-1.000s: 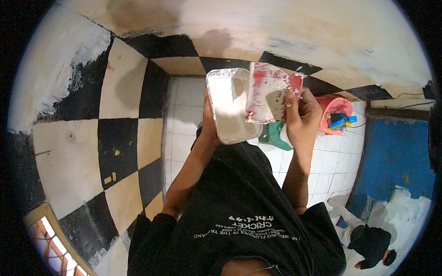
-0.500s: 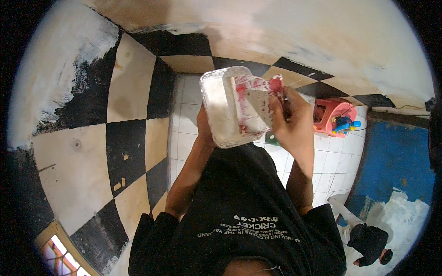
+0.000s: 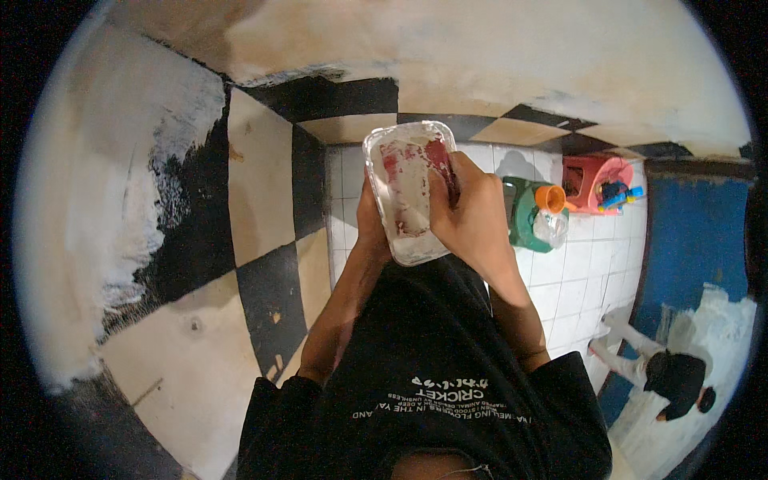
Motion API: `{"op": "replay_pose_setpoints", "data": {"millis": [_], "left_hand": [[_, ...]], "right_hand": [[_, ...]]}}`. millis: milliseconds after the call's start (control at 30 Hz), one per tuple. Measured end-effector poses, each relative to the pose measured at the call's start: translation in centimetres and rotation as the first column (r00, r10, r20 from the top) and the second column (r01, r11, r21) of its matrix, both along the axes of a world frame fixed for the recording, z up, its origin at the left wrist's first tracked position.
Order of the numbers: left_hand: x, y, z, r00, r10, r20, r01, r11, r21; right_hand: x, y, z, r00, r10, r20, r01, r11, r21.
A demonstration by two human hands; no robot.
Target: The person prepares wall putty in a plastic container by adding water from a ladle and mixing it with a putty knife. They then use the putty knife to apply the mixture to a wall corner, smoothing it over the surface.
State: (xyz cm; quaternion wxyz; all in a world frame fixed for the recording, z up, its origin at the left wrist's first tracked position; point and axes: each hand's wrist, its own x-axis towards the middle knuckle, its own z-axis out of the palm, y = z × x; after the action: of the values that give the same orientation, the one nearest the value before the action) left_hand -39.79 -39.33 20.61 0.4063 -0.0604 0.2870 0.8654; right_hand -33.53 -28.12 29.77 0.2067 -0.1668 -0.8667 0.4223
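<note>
A clear, rectangular plastic tub [image 3: 379,180], its rim and inside coated in white paste, is held up in front of my chest. My left hand [image 3: 369,216] grips its left side; most of those fingers are hidden behind the tub. My right hand [image 3: 474,210] is closed around a flat scraper [image 3: 414,188], reddish and smeared with white paste. The scraper's blade lies inside the tub, and my thumb presses on it.
On the white tiled floor to the right stand a green container [image 3: 524,216], an orange cup [image 3: 550,198] and a pink stool [image 3: 584,180] with a blue-and-yellow object [image 3: 620,196]. Another person [image 3: 676,380] is by a blue, white-smeared surface [image 3: 688,248]. Checkered walls [image 3: 276,308] rise left and ahead.
The scraper has moved left and down into the tub, where it stood partly over the right rim before. The view has shifted, so the green container now shows beside my right hand.
</note>
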Motion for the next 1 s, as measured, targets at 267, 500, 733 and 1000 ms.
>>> {"op": "replay_pose_setpoints", "data": {"millis": [267,500,733,1000], "left_hand": [[-2.6,-1.3,-1.8,0.995,-0.096,-0.007,0.096,0.995,0.028],[-4.0,-2.0,-1.1,0.983,-0.137,-0.121,0.111,0.973,-0.202],[-4.5,-2.3,-1.5,0.999,-0.046,-0.021,0.047,0.999,0.026],[-4.3,-2.5,0.0,0.995,-0.080,0.066,0.071,0.990,0.123]], "right_hand": [[-1.5,-1.6,-1.7,0.999,-0.035,0.006,0.035,0.974,-0.226],[-2.1,-0.6,-1.3,0.993,-0.019,0.116,0.055,0.946,-0.319],[-2.7,-2.2,1.5,0.995,-0.069,0.065,0.072,0.997,-0.033],[-3.1,-3.2,2.4,0.996,-0.083,0.044,0.077,0.990,0.117]]}}
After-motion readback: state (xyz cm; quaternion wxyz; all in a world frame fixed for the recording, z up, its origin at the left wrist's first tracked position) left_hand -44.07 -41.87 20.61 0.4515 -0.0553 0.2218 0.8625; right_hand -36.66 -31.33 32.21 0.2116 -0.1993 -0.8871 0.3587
